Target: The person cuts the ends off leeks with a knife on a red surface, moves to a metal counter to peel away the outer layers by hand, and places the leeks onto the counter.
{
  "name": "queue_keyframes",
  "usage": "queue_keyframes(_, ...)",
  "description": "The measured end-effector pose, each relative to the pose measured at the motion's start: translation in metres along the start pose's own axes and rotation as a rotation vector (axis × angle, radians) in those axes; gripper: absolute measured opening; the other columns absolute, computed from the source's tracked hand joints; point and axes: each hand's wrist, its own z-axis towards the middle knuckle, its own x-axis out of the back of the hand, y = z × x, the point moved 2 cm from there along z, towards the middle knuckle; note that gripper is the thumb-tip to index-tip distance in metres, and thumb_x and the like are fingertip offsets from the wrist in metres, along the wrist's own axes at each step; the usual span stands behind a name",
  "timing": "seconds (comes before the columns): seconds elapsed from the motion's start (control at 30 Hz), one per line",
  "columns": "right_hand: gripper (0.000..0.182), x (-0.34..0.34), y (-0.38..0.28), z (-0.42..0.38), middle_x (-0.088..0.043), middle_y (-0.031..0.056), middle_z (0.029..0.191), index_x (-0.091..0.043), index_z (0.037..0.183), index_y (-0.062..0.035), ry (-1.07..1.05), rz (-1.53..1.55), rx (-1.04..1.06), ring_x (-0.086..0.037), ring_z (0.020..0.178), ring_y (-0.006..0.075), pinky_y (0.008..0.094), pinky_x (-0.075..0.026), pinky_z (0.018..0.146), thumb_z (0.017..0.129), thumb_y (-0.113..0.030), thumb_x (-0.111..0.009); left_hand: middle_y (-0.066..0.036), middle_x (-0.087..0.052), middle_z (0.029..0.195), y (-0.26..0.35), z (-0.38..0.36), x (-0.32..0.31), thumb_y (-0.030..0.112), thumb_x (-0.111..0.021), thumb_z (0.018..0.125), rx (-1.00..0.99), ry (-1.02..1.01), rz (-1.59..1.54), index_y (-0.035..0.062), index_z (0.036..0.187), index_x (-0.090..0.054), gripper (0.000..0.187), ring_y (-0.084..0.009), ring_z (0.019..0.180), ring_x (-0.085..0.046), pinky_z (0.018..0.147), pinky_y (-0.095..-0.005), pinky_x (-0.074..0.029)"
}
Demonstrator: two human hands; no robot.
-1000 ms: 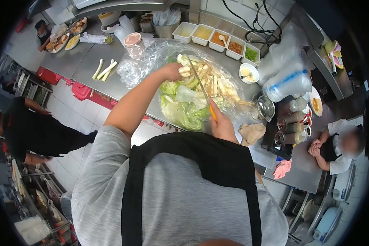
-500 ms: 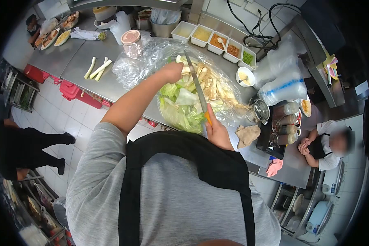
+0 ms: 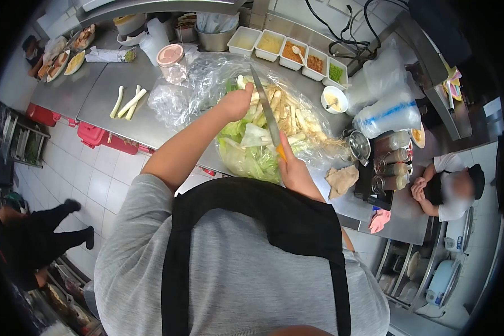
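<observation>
My right hand (image 3: 299,176) is closed round the orange handle of a long knife (image 3: 270,116), its blade pointing away from me over a pile of vegetables. My left hand (image 3: 236,104) is curled beside the upper blade, thumb upward; what its fingers hold is hidden. Under both hands lie leeks (image 3: 288,115) with pale stalks and stringy roots, and loose green leaves (image 3: 243,159). They rest on a spread clear plastic bag (image 3: 207,70). Off to the left, a few trimmed white leek stalks (image 3: 130,104) lie on the steel counter (image 3: 103,92).
White tubs of chopped food (image 3: 269,45) line the back, near a small white bowl (image 3: 334,99). A lidded pink container (image 3: 172,60), a metal bowl (image 3: 358,145), a beige cloth (image 3: 342,181) and jars (image 3: 395,168) surround the work. Other people stand left and right.
My left hand has shifted slightly, its thumb now raised beside the blade. The knife stays over the vegetables. At left, the walking person has moved lower in view.
</observation>
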Motion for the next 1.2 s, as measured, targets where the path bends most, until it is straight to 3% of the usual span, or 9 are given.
queue_keyframes(0.1,0.067,0.003,0.003,0.003,-0.058,0.0321,0.077,-0.008,0.146,-0.0217,-0.027,0.061,-0.018,-0.058,0.076,0.0473,0.0479,-0.044,0.069,0.091,-0.011,-0.045,-0.027,-0.061,0.089,-0.005,0.000,0.003,0.009,-0.060,0.080,-0.021,0.009,-0.026,0.0009,0.108,-0.031,0.041,-0.0437,0.084,-0.059,0.072,-0.0486,-0.047)
queue_keyframes(0.37,0.065,0.020,-0.003,0.007,-0.057,0.0302,0.070,-0.008,0.146,-0.0214,0.008,0.132,0.018,-0.057,0.070,0.0460,0.0496,-0.043,0.068,0.092,-0.013,-0.043,-0.027,-0.060,0.088,0.015,-0.001,0.015,0.013,-0.064,0.080,-0.141,0.068,-0.165,0.0108,0.113,-0.030,0.047,-0.0460,0.086,-0.058,0.072,-0.0500,-0.045)
queue_keyframes(0.53,0.062,0.023,0.000,-0.010,-0.057,0.0279,0.068,-0.011,0.146,-0.0208,-0.023,0.195,0.059,-0.058,0.067,0.0438,0.0489,-0.044,0.067,0.092,-0.015,-0.042,-0.027,-0.060,0.090,0.005,0.003,0.024,0.016,-0.063,0.082,-0.066,0.015,-0.117,0.0107,0.112,-0.030,0.045,-0.0482,0.087,-0.057,0.074,-0.0492,-0.044)
queue_keyframes(0.63,0.061,0.018,0.009,-0.010,-0.057,0.0266,0.068,-0.012,0.146,-0.0219,0.074,0.179,0.120,-0.058,0.065,0.0419,0.0482,-0.044,0.066,0.093,-0.015,-0.042,-0.027,-0.060,0.091,0.011,-0.001,0.017,0.018,-0.062,0.083,-0.045,0.034,-0.119,0.0103,0.111,-0.030,0.043,-0.0481,0.088,-0.057,0.073,-0.0490,-0.045)
queue_keyframes(0.73,0.064,0.029,-0.007,0.003,-0.056,0.0257,0.064,-0.005,0.146,-0.0252,-0.048,0.204,-0.039,-0.057,0.060,0.0419,0.0508,-0.046,0.065,0.093,-0.013,-0.040,-0.027,-0.060,0.092,0.032,-0.007,0.013,0.020,-0.061,0.085,-0.116,0.007,-0.101,0.0095,0.110,-0.030,0.041,-0.0474,0.086,-0.057,0.071,-0.0491,-0.045)
queue_keyframes(0.77,0.064,0.011,0.015,0.023,-0.055,0.0252,0.063,-0.006,0.146,-0.0253,0.038,0.103,0.044,-0.057,0.060,0.0417,0.0504,-0.045,0.064,0.093,-0.013,-0.040,-0.027,-0.060,0.092,0.036,-0.009,0.014,0.020,-0.061,0.085,-0.143,-0.016,-0.082,0.0092,0.110,-0.030,0.041,-0.0472,0.085,-0.058,0.071,-0.0491,-0.045)
queue_keyframes(0.87,0.064,0.028,0.004,0.010,-0.055,0.0255,0.063,-0.006,0.146,-0.0249,-0.074,0.156,-0.035,-0.057,0.063,0.0424,0.0497,-0.044,0.065,0.093,-0.013,-0.040,-0.027,-0.061,0.089,0.030,-0.007,0.017,0.021,-0.060,0.086,-0.129,0.060,-0.116,0.0089,0.110,-0.031,0.039,-0.0470,0.083,-0.058,0.070,-0.0494,-0.045)
queue_keyframes(1.0,0.065,0.023,0.019,-0.007,-0.056,0.0256,0.065,-0.005,0.146,-0.0244,-0.025,0.145,0.087,-0.058,0.066,0.0422,0.0488,-0.044,0.066,0.092,-0.014,-0.041,-0.026,-0.060,0.092,0.031,-0.008,0.028,0.022,-0.060,0.086,-0.068,0.006,-0.084,0.0081,0.108,-0.033,0.038,-0.0459,0.085,-0.058,0.070,-0.0491,-0.045)
queue_keyframes(1.2,0.062,0.008,0.028,0.037,-0.059,0.0263,0.074,-0.012,0.145,-0.0201,0.021,0.158,0.046,-0.060,0.071,0.0410,0.0475,-0.046,0.068,0.091,-0.017,-0.041,-0.022,-0.060,0.090,0.047,-0.018,0.017,0.017,-0.062,0.086,-0.335,0.166,-0.254,0.0057,0.108,-0.032,0.038,-0.0442,0.083,-0.059,0.068,-0.0445,-0.046)
